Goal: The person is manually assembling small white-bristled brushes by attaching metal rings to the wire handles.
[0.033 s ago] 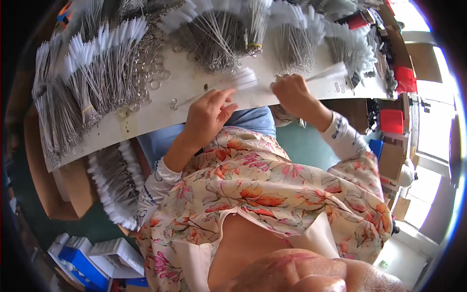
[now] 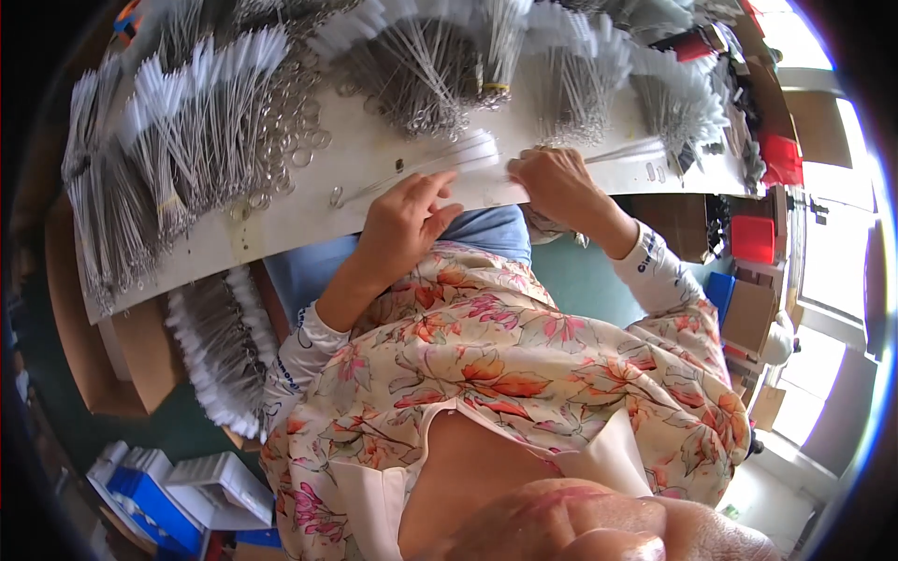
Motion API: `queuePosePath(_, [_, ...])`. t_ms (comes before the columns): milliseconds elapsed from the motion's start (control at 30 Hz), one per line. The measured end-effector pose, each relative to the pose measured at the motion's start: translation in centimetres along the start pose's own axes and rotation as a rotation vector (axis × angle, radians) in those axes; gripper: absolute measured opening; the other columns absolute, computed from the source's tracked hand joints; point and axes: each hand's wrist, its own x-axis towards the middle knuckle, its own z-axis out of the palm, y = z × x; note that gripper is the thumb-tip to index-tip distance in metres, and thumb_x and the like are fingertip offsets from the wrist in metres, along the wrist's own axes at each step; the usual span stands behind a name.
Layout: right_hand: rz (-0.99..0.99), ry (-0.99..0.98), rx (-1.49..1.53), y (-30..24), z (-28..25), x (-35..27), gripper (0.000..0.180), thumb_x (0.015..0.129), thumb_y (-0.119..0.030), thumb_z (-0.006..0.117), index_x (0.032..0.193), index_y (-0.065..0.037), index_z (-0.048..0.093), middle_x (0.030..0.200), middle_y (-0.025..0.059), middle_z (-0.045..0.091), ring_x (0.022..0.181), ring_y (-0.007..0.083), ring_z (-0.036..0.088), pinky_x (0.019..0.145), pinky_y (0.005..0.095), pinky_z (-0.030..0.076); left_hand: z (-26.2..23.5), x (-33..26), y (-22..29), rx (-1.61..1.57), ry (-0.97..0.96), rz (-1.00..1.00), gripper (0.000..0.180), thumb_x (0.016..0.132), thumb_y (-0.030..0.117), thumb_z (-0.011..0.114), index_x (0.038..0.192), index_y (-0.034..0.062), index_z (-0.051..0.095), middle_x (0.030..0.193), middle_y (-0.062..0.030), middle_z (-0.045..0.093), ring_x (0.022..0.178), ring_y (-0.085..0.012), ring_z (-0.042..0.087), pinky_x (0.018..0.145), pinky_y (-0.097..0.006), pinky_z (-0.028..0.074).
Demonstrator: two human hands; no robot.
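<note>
At the bench (image 2: 281, 229) edge, the left hand (image 2: 407, 220) and right hand (image 2: 552, 182) pinch a thin wire-stemmed brush (image 2: 468, 154) lying flat between them. It looks light and springy, best gripped by the stem. Bundled brushes (image 2: 187, 159) lie beyond.

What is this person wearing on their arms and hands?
Both hands, left hand and right hand, are bare, with no gloves. Each forearm ends in a white sleeve with small dark printing, under a loose floral top in cream, pink and orange.
</note>
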Motion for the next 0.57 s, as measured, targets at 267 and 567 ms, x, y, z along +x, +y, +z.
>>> queuePosePath(267, [0.155,-0.661,1.664,-4.7,-2.2,2.7,0.018,0.090,-0.016,0.054,0.085,-0.002,0.064,0.066,-0.0018,0.057,0.055,0.0049,0.046,0.051,0.0200,0.039,-2.5,-1.8,1.5,0.083,0.090,0.328,0.020,0.074,0.012,0.069,0.090,0.0069,0.059,0.074,-0.0046,0.058,0.062,-0.0219,0.057,0.053,-0.032,0.047])
queuePosePath(567, [0.019,0.001,0.091,-0.7,0.3,1.1,0.012,0.080,-0.008,0.056,0.083,-0.012,0.066,0.077,0.0053,0.062,0.068,0.0236,0.062,0.063,0.0355,0.050,-7.2,-4.0,-3.2,0.563,0.170,-0.245,0.016,0.083,0.021,0.062,0.093,0.0078,0.061,0.074,-0.0067,0.059,0.059,-0.0184,0.057,0.053,-0.030,0.045])
